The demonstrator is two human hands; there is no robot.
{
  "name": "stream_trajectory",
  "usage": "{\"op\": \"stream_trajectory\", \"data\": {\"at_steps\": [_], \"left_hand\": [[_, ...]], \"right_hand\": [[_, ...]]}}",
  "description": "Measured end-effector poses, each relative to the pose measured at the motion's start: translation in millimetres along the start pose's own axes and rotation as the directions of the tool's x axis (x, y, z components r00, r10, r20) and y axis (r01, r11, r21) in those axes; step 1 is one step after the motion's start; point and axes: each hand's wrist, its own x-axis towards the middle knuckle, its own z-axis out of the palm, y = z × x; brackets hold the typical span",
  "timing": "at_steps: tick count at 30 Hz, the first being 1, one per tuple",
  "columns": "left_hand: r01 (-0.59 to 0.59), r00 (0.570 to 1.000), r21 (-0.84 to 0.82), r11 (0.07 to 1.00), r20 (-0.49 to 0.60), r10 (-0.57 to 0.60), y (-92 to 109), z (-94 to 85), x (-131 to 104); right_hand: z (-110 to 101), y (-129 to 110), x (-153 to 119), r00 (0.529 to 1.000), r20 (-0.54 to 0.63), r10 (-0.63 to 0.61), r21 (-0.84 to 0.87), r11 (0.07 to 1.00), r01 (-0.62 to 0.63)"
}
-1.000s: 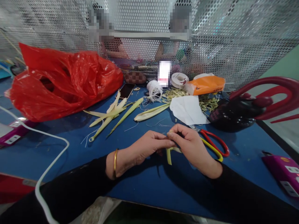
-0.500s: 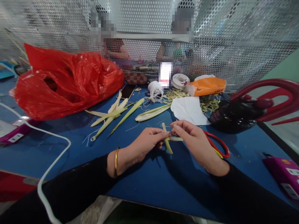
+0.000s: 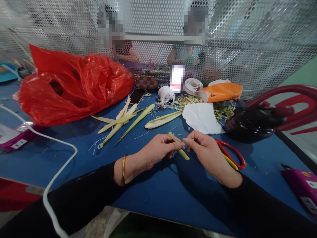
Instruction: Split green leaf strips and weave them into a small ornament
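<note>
Between thumb and fingers, my left hand (image 3: 162,145) pinches a pale green leaf strip (image 3: 183,154), which slants across my fingertips. My right hand (image 3: 204,148) is closed in a pinch right beside it, its fingertips meeting those of the left; what they grip there is mostly covered. Beyond my left hand lies a pale husk bundle (image 3: 119,120) with a looped end and loose white threads. A long green leaf (image 3: 136,124) and a curled pale husk (image 3: 163,119) rest nearby. Red-handled scissors (image 3: 239,158) lie partly under my right wrist.
A red plastic bag (image 3: 76,86) fills the back left. White thread (image 3: 166,97), a ribbon spool (image 3: 193,86), an orange packet (image 3: 223,92) and white paper (image 3: 203,117) stand behind my hands. A black pot (image 3: 250,125) is right; a white cable (image 3: 61,168) crosses my left sleeve.
The upright strip has tilted, its lower end swinging right. The crosswise piece that stuck out toward my right hand no longer shows, and my right fingertips have closed in against the left ones.
</note>
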Motion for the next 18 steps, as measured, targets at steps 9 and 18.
{"op": "stream_trajectory", "data": {"at_steps": [9, 18], "left_hand": [[-0.018, 0.998, -0.012, 1.000, 0.053, 0.018, 1.5, -0.1, -1.2], [0.005, 1.000, -0.288, 0.958, -0.020, -0.012, 0.6, 0.0, 0.0]], "right_hand": [[0.8, 4.4, 0.6, 0.995, -0.084, -0.052, -0.150, 0.988, 0.039], [-6.0, -7.8, -4.8, 0.834, -0.203, -0.513, -0.444, 0.807, 0.388]]}}
